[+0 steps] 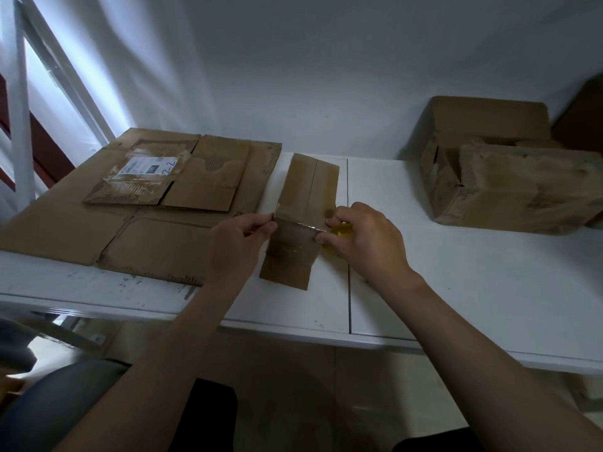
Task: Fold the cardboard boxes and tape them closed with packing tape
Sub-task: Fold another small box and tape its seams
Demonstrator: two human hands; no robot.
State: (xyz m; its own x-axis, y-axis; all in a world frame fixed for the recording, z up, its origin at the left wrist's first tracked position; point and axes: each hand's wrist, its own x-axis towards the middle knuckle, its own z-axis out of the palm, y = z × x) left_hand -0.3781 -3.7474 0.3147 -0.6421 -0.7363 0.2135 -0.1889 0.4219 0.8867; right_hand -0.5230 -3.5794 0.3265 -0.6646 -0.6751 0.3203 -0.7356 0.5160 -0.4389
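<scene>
On the desk [424,288], middle, near edge: small box [310,184] with clear tape [295,225] stretched across. Pinched at the tape's left end by left hand [239,238], at the right end by right hand [362,238], curled over yellow roll [342,230]. Left: flattened cardboard [98,230]. Far right: folded boxes [509,187].

A yellow item [343,230] is largely concealed by the right hand [362,239]. Print on the label [146,166] is illegible. A dark carton [584,115] at the worktop [456,272]'s far right corner is cropped.

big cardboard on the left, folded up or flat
Flat: the big cardboard lies spread on the table, a smaller flattened box on top.
</scene>
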